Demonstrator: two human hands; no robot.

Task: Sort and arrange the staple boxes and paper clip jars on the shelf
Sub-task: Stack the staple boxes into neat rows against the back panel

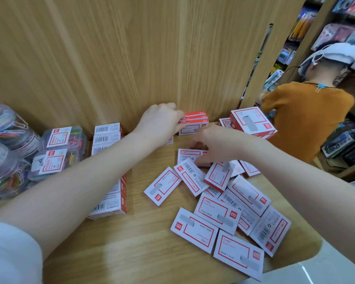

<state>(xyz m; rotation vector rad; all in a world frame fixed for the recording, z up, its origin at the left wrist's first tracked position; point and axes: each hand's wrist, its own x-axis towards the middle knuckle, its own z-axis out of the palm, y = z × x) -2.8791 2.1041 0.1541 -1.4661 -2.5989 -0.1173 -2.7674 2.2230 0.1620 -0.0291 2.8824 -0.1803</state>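
- Head cam looks down on a wooden shelf (148, 253) with a wood back wall (111, 58). Another person in an orange shirt (307, 119) stands off to the right, by racks of stationery.
- Clip jars (64, 152) full of coloured clips sit bunched at the far left.
- A neat row of staple boxes (109, 138) runs front to back just right of the jars, and my left forearm crosses over it.
- Left hand (162, 121) grips a small stack (193, 124) against the back wall, fingers curled on its left end, long side running left-right.
- Right hand (215, 144) reaches into the loose pile (223, 208), fingertips curled down on a flat box (190, 154). Can't tell if it's actually gripped.
- The pile lies flat, boxes pointing every which way.
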